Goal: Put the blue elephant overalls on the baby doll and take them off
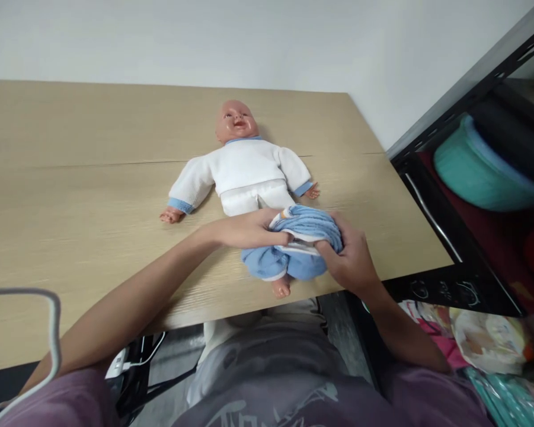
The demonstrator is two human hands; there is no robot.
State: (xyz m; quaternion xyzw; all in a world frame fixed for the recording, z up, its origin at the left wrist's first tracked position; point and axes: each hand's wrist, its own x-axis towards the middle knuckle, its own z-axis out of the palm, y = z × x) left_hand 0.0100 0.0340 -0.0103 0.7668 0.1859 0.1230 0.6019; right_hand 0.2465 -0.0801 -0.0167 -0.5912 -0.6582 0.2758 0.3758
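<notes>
A baby doll lies face up on the wooden table, its bald head toward the wall. It wears a white long-sleeved top with blue cuffs and collar. Light blue cloth covers its lower legs, and one bare foot sticks out. Above the legs, my left hand and my right hand grip a bunched blue garment with white edging from either side. Both thumbs press at its white-edged opening. Whether this bunch is joined to the cloth on the legs I cannot tell.
The table meets a pale wall at the back. To the right stands a black metal shelf with a teal basin. Plastic-wrapped items lie below it. A white cable loops at lower left.
</notes>
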